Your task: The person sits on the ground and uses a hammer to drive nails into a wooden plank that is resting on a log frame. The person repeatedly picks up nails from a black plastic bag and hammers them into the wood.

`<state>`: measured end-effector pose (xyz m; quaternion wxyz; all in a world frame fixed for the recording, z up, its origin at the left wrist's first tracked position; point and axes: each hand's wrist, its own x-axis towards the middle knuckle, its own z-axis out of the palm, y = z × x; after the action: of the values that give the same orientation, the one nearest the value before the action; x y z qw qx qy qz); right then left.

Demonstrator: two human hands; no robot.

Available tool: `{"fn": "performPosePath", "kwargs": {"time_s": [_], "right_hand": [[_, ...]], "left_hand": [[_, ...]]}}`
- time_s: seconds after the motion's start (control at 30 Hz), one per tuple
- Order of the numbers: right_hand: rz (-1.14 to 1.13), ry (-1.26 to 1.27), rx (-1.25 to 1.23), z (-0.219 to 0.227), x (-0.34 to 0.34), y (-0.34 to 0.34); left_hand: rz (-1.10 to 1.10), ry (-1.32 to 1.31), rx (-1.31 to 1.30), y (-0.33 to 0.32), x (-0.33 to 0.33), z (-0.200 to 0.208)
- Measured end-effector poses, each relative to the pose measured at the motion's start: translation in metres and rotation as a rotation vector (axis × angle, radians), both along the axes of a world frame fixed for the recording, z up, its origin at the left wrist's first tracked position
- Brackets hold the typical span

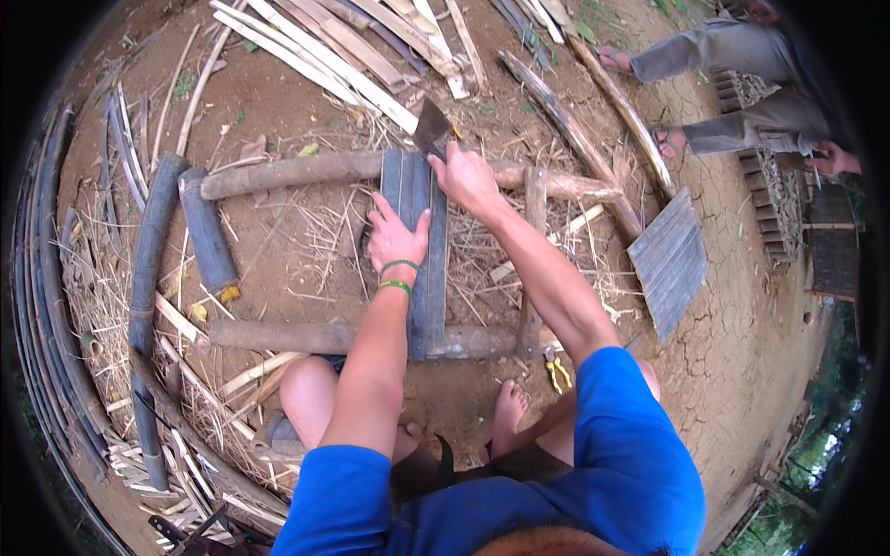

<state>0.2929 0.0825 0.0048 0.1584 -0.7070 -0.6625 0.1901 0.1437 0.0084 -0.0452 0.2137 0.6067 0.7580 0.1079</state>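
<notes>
Dark split bamboo slats [427,296] lie side by side across two logs, a far log [306,171] and a near log [278,334]. My left hand [397,239] rests on the slats with its fingers apart, thumb pointing up. My right hand [466,178] is closed at the far end of the slats, around a chopping knife whose handle my fingers cover. The knife's broad dark blade [432,127] sticks out beyond the far log. A short upright-lying pole [535,241] joins the two logs to the right.
Yellow-handled pliers [558,372] lie by my foot. At right is a flat slatted bamboo panel [671,264]. Thick bamboo poles [148,269] lie at left, pale split strips [315,56] beyond. Another person's legs [723,51] are at upper right, with a hand [836,159].
</notes>
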Motion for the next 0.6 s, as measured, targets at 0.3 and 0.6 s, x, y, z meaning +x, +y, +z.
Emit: {"fn": "performPosePath", "kwargs": {"time_s": [0.3,0.6], "right_hand": [[-0.059,0.206,-0.166,0.067,0.019,-0.047],[-0.046,1.135,-0.498,0.155,-0.003,-0.167]], "left_hand": [[-0.01,0.028,0.079,0.008,0.006,-0.005],[-0.083,-0.32,0.266,0.013,-0.087,-0.062]]}}
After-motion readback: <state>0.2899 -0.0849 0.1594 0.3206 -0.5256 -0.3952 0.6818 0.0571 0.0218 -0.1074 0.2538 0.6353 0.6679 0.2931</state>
